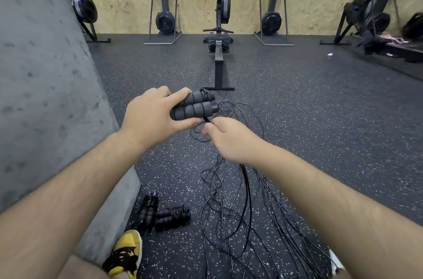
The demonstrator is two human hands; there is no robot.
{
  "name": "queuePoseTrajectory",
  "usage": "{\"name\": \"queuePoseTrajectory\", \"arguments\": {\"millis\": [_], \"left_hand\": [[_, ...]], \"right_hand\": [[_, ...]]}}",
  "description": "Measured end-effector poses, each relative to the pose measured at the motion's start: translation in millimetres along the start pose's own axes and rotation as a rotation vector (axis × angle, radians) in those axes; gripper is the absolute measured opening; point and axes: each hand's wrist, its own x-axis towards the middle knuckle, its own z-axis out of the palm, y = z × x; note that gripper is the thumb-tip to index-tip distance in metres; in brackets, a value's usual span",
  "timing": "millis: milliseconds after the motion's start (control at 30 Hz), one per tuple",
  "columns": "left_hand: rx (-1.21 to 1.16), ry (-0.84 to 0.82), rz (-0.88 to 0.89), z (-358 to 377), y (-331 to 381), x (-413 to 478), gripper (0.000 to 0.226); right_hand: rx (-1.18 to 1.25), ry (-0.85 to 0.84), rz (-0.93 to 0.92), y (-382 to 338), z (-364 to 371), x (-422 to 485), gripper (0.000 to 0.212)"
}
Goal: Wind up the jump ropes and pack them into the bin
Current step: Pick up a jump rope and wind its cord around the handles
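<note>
My left hand (pixel 151 116) is wrapped around a pair of black foam handles (pixel 194 106), which lie side by side and point to the right, with thumb below and fingers over the top. A few turns of rope sit at the far end of the upper handle. Just beside it, my right hand (pixel 231 139) pinches the thin black cord (pixel 207 119) between thumb and fingertips, right under the handle ends; the two hands are close but not touching. From that pinch the cord drops to the loose ropes (pixel 240 198), a tangle of black loops spread over the speckled rubber floor (pixel 320 118) below and beyond my right forearm. To the left of the tangle, near the foot of the grey concrete wall (pixel 45 72), two wound bundles (pixel 160 215) lie on the floor touching each other, each with cord coiled around its handles. A yellow and black shoe (pixel 124 253) is just below them. Well beyond the hands, a rowing machine (pixel 219 50) stands before the far board wall.
</note>
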Motion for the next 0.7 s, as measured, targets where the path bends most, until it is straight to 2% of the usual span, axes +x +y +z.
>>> {"name": "queuePoseTrajectory", "arguments": {"millis": [167, 433, 533, 700], "left_hand": [[0.068, -0.032, 0.021, 5, -6, -1, 0.062], [0.068, -0.105, 0.125, 6, -8, -5, 0.061], [0.021, -0.134, 0.209, 5, -6, -8, 0.067], [-0.158, -0.221, 0.346, 1, 5, -16, 0.061]], "right_hand": [[-0.210, -0.045, -0.025, -8, -13, -15, 0.033], [-0.612, 0.129, -0.265, -9, -44, -19, 0.025], [-0.624, 0.147, -0.328, 0, -50, -11, 0.025], [-0.534, 0.147, -0.370, 14, -58, -1, 0.018]]}}
